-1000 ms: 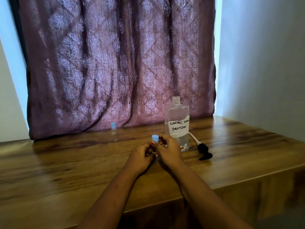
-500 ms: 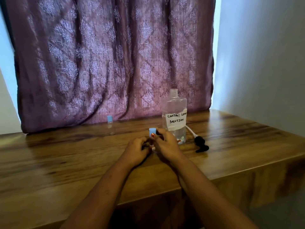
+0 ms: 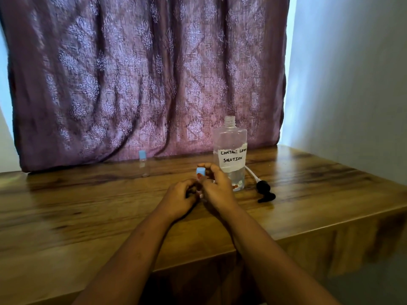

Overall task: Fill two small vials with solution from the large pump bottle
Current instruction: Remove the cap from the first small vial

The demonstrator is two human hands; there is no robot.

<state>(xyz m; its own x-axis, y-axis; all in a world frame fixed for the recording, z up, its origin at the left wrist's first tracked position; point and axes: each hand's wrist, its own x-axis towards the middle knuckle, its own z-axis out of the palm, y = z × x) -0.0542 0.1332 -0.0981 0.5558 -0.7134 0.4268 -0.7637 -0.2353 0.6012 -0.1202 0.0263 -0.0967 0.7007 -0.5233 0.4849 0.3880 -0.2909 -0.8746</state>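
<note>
A small vial with a light blue cap [image 3: 200,172] stands between my two hands near the table's middle. My left hand [image 3: 179,198] is closed around the vial's body, which it mostly hides. Fingers of my right hand [image 3: 217,188] curl around the blue cap. Right behind my right hand stands the large clear bottle [image 3: 230,150], its neck uncapped, with a white label reading "CONTACT LENS SOLUTION" and a little liquid at the bottom. Its black pump head [image 3: 264,191] with white tube lies on the table to the right. A second blue-capped vial [image 3: 143,164] stands upright at the back left.
The wooden table [image 3: 88,216] runs across the view, with its front edge near me and its right end dropping off. A purple patterned curtain [image 3: 143,73] hangs along the back edge. A pale wall [image 3: 352,84] rises on the right.
The view has tilted up slightly, so everything sits lower in frame. My hands stay on the vial; my right fingers have shifted a little around the cap.
</note>
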